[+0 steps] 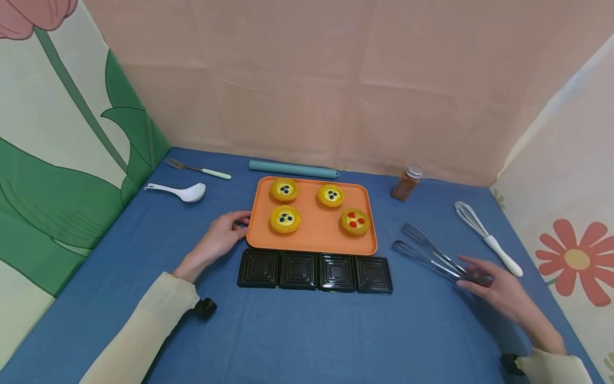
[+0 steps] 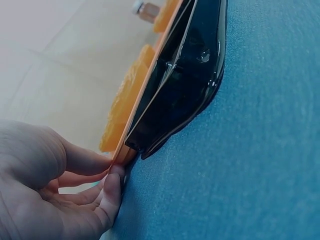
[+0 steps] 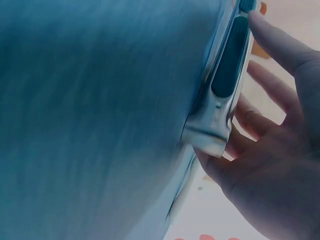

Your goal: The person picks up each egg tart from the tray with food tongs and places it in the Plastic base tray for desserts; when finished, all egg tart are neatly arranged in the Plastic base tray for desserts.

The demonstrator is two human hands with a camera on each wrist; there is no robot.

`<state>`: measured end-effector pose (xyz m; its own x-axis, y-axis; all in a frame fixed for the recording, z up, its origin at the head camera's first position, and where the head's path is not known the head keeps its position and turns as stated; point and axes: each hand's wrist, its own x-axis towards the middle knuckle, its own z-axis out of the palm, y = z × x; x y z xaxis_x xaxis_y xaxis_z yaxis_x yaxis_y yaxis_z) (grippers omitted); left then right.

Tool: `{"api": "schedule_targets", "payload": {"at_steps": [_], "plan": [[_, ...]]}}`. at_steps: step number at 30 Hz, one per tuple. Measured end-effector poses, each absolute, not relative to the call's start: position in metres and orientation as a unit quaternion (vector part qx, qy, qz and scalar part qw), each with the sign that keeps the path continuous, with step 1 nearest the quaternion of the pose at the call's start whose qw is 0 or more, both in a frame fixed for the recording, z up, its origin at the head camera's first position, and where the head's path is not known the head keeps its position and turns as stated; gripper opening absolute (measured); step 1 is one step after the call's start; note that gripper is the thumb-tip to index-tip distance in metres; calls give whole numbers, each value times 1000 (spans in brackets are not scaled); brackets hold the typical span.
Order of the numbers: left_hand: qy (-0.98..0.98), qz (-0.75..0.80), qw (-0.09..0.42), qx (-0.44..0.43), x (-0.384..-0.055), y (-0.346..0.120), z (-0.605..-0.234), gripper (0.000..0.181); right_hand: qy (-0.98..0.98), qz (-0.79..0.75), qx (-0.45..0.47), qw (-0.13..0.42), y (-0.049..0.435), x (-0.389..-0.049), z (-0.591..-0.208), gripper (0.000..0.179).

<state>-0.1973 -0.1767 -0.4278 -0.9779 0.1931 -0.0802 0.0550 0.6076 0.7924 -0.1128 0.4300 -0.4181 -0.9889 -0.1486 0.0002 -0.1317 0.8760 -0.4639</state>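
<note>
My left hand [image 1: 219,238] pinches the left edge of an orange tray [image 1: 312,242] between thumb and fingers, as the left wrist view also shows. On the tray sit three blueberry-topped tarts [image 1: 285,218] and one tart with red pieces [image 1: 355,221]. Right in front of it lies a black tray of square compartments [image 1: 298,270]. On the right, my right hand [image 1: 499,288] is spread about the handle end of metal tongs [image 1: 434,256], which lie on the cloth. In the right wrist view its fingers [image 3: 277,35] are fairly straight beside the tongs.
A whisk [image 1: 484,234] lies to the right of the tongs. Behind them stands a brown spice jar [image 1: 405,184]. A teal rolling pin [image 1: 293,169] lies behind the orange tray. To the left are a fork [image 1: 211,172] and a white ladle [image 1: 189,192]. Walls bound the blue cloth.
</note>
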Motion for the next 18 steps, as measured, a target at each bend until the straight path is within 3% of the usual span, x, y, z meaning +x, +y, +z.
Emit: {"api": "schedule_targets", "payload": {"at_steps": [18], "plan": [[892,442,77,66,-195,-175,-427,47,967,-239,-80,36,417,-120,-420,55]]}}
